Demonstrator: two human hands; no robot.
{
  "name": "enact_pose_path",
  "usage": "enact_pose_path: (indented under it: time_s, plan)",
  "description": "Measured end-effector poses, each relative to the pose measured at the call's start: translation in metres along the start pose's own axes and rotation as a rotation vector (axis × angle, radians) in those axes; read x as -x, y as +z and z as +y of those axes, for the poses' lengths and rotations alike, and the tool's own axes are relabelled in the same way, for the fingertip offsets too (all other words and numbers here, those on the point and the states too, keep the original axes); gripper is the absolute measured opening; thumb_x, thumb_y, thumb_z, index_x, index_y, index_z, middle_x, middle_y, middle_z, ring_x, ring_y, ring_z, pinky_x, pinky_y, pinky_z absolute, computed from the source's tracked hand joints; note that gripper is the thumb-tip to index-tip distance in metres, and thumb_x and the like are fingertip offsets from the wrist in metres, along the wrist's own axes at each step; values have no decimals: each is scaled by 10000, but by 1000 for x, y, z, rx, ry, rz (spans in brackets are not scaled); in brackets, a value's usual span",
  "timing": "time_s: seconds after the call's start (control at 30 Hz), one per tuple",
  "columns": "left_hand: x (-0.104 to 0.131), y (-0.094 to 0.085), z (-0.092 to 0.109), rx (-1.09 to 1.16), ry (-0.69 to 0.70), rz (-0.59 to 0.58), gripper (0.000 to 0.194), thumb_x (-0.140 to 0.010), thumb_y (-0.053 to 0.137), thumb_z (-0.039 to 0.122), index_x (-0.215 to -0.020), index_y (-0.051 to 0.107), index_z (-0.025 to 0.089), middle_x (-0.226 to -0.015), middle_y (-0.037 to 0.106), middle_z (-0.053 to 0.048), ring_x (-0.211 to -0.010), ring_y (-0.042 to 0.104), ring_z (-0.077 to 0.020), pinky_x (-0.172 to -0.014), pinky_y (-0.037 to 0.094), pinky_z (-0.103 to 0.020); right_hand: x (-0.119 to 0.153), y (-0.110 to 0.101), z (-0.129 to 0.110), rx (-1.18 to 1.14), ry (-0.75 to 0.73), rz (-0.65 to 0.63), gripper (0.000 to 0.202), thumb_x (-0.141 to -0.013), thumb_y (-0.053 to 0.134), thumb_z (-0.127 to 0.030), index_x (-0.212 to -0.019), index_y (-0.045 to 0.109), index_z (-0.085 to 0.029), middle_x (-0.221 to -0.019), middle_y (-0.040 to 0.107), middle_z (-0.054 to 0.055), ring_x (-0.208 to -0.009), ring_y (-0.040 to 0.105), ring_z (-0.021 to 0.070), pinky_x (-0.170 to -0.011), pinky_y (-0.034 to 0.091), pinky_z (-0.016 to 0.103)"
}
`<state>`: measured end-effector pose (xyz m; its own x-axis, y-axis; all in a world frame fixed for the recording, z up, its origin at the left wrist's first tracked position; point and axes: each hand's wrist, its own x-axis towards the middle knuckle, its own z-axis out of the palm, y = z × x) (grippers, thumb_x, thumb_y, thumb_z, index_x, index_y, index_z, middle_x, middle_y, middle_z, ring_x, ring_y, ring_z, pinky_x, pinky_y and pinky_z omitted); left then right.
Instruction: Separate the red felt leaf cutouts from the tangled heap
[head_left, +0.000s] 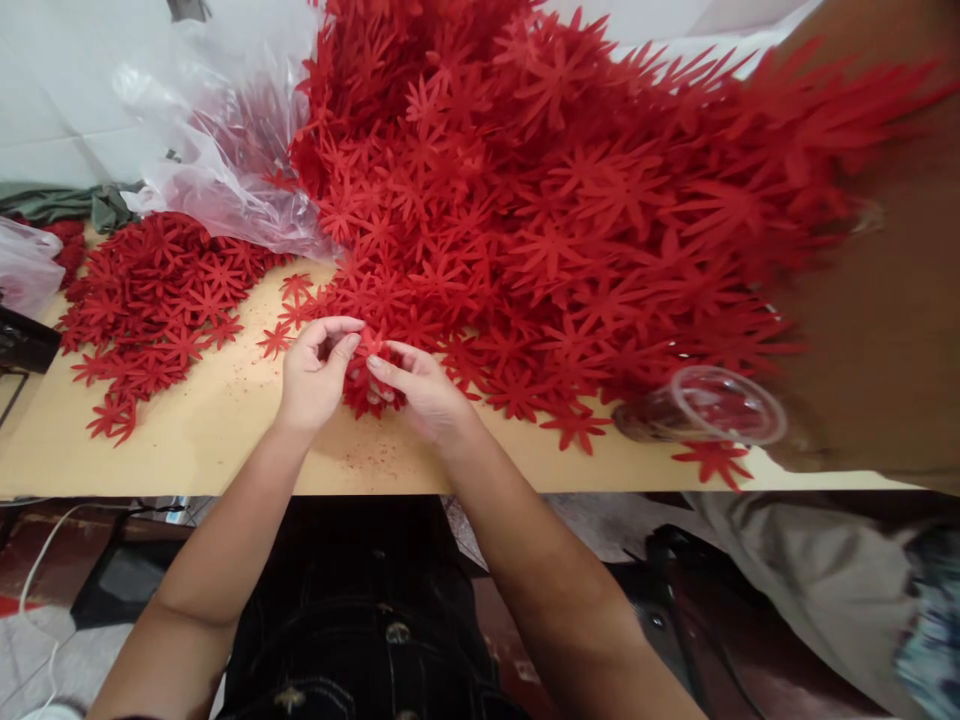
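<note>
Left hand (pixel 313 375) and right hand (pixel 426 388): fingertips pinch one thin red petalled cutout (pixel 373 343) between them. Just beyond: one large red heap (pixel 517 220), pieces uncountable; one smaller red heap (pixel 169 300), left. One clear plastic bag (pixel 225 170), red visible through it. One clear plastic cup (pixel 694 405), tipped, right; contents unclear.

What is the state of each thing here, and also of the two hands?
Left hand: pinching red piece
Right hand: pinching same piece
Large red pile: loose, spread
Smaller red pile: loosely heaped
Plastic bag: crumpled
Green cloth: bunched
Clear cup: uncovered
</note>
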<state>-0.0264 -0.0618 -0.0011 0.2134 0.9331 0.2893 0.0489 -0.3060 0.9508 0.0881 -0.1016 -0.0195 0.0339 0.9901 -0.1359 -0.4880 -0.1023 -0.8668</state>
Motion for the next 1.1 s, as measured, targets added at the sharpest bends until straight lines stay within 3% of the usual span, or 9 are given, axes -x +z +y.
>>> enact_pose_path:
  time_s: [0.2,0.33,0.43,0.57,0.77,0.93,1.0,1.1]
  plan:
    - [4,-4,0,-61,33,-20,133,-775,570,230,-881,638,187,-795,587,-12,-729,532,-89,-702,455,-224,-1,0,-1,112,-157,54,422,-537,756,-477,-617,457,-190,-466,458,-93,-417,363,25,-435,308,210]
    - [5,-7,2,-143,96,-168,195,-754,612,269,-931,654,202,-863,573,-31,-817,541,-113,-747,463,-249,-2,2,-2,201,-248,96,434,-565,720,-529,-583,451,-190,-472,407,-89,-438,336,25,-427,284,203]
    - [3,-8,0,-170,84,-243,167,-753,602,227,-907,654,190,-896,599,-41,-826,559,-117,-772,467,-269,-4,2,-1,175,-246,86,437,-584,676,-586,-617,481,-197,-515,450,-74,-464,385,37,-443,335,203]
    - [1,-7,-7,-158,56,-145,98,-769,561,195,-820,644,183,-830,616,-28,-798,567,-111,-778,463,-272,-3,0,1,77,-150,22,443,-635,600,-633,-639,488,-205,-524,479,-69,-452,431,47,-453,375,215]
    - [-3,-4,-7,-107,-5,-20,35,-749,574,192,-727,583,166,-730,601,-1,-689,549,-90,-716,461,-248,0,-1,-3,52,-112,-15,359,-552,765,-423,-707,553,-179,-542,542,-82,-439,437,23,-458,342,197]
    - [-34,-29,-20,-126,5,286,61,-788,501,162,-732,523,176,-695,553,17,-667,536,-82,-722,461,-239,-1,-14,-8,113,-125,80,341,-539,775,-399,-669,541,-188,-537,545,-79,-456,443,30,-469,363,196]
    - [-46,-42,-27,-212,18,324,69,-763,525,138,-816,532,183,-834,584,-9,-805,574,-109,-814,465,-273,-4,-21,-9,120,-131,127,318,-565,762,-400,-715,565,-202,-592,580,-64,-516,498,45,-538,424,204]
    - [-46,-47,-30,-381,80,289,395,-664,605,75,-1032,534,201,-1141,539,-55,-1094,521,-174,-967,415,-341,-9,-27,-9,76,-164,127,315,-605,733,-384,-843,595,-231,-746,642,-36,-669,583,75,-703,490,242]
